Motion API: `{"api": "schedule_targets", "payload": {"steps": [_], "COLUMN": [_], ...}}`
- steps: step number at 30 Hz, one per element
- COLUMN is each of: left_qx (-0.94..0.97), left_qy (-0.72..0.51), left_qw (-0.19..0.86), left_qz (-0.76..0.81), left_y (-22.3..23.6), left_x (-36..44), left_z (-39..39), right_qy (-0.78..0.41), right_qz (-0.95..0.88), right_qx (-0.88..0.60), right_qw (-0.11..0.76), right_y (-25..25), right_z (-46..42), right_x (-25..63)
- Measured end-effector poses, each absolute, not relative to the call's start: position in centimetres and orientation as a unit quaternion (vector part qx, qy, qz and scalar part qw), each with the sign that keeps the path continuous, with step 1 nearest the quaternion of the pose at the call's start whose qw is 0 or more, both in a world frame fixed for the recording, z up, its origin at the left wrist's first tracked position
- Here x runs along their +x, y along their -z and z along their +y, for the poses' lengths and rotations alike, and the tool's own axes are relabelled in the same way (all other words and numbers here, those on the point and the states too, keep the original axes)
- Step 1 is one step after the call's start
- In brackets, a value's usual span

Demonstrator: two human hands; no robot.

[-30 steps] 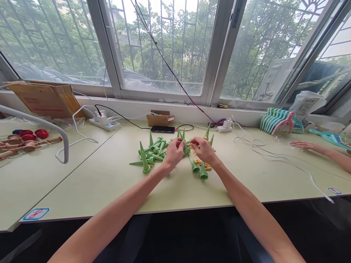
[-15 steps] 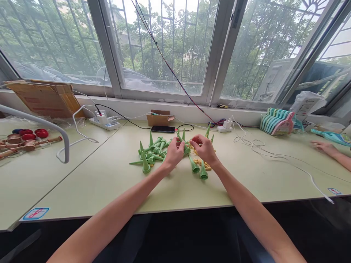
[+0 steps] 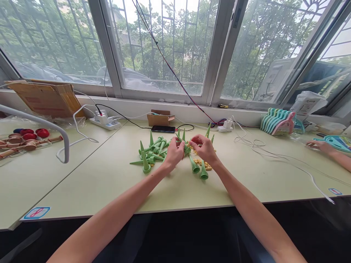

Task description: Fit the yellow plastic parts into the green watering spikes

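My left hand (image 3: 174,151) is closed around a green plastic watering spike (image 3: 187,149), whose wide end points toward my right hand. My right hand (image 3: 203,149) is closed in a pinch beside that end, on what looks like a small yellow peg; the fingers hide most of it. A heap of green spikes (image 3: 157,148) lies left of my left hand, one spike (image 3: 146,166) standing upright in front. Below my right hand are two more spikes (image 3: 204,174) with hollow ends toward me. Small yellow pegs (image 3: 202,163) lie scattered behind them and under my right hand.
A phone (image 3: 163,129) and a small open cardboard box (image 3: 160,118) are at the back. Power strips and loose cables (image 3: 256,143) lie behind and to the right. Red balls with wooden handles (image 3: 29,140) sit left. Another person's hand (image 3: 319,145) touches a blue item near hangers (image 3: 276,121).
My hands stay almost in place, with only slight finger movement at the spike. At the far right, the other person's hand and the blue item have shifted a little.
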State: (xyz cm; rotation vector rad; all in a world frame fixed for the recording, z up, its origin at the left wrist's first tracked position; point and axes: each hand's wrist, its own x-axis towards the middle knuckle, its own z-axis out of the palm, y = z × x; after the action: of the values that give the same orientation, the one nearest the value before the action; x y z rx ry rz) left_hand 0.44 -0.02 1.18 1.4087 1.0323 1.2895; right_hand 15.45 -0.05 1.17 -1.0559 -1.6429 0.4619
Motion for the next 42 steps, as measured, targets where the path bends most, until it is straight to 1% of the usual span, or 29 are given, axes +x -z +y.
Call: {"api": "schedule_targets", "payload": {"steps": [22, 28, 42], "left_qx": [0.563, 0.558, 0.584], "left_qy": [-0.552, -0.546, -0.536], "left_qw": [0.476, 0.492, 0.479], "left_qz": [0.39, 0.385, 0.377], "left_y": [-1.16, -1.32, -0.9], "left_x": [0.46, 0.42, 0.28], "left_z": [-0.14, -0.19, 0.17], "right_qy": [-0.183, -0.195, -0.175], "right_qz": [-0.697, -0.698, -0.715], "right_qx": [-0.471, -0.477, -0.496], "right_qw": [0.509, 0.496, 0.461], "right_y": [-1.17, -1.22, -1.19], "right_z": [0.16, 0.05, 0.14], "right_x": [15.68, 15.71, 15.96]}}
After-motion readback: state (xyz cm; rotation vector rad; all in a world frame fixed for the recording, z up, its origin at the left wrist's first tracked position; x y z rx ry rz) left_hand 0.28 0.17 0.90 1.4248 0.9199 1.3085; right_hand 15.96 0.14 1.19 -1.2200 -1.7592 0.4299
